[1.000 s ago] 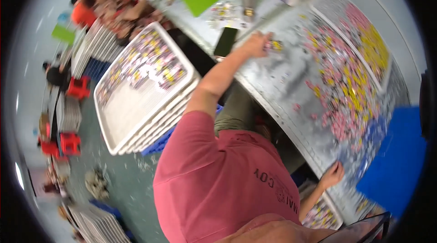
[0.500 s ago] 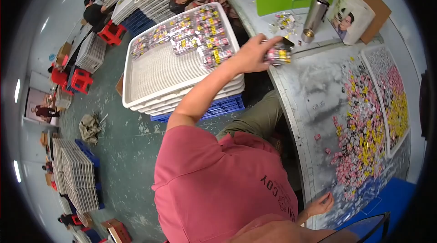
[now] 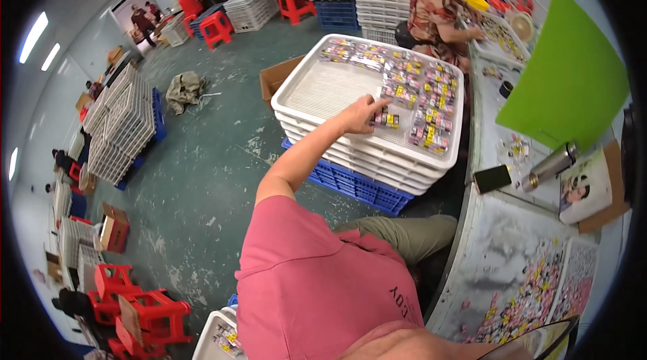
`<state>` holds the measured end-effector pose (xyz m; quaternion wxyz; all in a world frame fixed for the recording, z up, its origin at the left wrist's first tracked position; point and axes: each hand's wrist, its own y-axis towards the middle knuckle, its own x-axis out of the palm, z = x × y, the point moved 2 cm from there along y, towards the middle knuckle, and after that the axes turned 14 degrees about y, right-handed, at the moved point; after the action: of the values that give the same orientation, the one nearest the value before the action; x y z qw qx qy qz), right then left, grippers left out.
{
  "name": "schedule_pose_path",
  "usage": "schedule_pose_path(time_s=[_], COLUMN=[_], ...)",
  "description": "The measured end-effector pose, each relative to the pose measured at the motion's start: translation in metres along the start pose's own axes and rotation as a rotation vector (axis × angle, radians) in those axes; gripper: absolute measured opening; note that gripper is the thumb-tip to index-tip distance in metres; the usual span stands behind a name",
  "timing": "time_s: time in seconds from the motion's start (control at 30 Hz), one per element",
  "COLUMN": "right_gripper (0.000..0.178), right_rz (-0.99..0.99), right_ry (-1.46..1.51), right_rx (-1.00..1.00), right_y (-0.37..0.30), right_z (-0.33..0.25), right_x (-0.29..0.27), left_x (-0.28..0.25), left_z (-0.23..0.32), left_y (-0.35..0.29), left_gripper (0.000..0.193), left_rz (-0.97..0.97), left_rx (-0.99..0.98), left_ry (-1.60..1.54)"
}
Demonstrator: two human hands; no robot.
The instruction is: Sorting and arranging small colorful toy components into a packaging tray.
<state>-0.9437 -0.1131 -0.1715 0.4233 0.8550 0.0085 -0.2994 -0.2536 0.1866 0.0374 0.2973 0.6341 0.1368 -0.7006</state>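
The small packets, still pinched in the left hand, have been swung from the table onto the top tray; right hand's out of view.

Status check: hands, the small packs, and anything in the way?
Left hand setting small packs on top white tray. Right hand out of view. Nothing blocking the tray.

At your right, a green board stands above a steel flask and dark phone; red stools sit lower left.
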Motion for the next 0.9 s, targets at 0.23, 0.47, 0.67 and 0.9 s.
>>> schedule_pose_path(time_s=[0.23,0.47,0.67,0.9], right_gripper=[0.013,0.014,0.014,0.014], right_rz=[0.002,-0.009,-0.028,-0.055], right_ry=[0.03,0.035,0.034,-0.011], right_rx=[-0.016,-0.008,0.001,0.056], right_y=[0.022,0.028,0.031,0.016], right_z=[-0.008,-0.021,-0.027,-0.04], right_x=[0.038,0.055,0.062,0.049], left_x=[0.015,0.04,0.04,0.024], left_z=[-0.008,-0.027,-0.025,-0.02], left_y=[0.011,0.024,0.027,0.018], left_gripper=[0.094,0.09,0.091,0.084], left_rz=[-0.076,-0.063,-0.103,-0.176], left_rx=[-0.054,-0.047,-0.104,-0.312], left_ry=[0.031,0.038,0.142,0.174])
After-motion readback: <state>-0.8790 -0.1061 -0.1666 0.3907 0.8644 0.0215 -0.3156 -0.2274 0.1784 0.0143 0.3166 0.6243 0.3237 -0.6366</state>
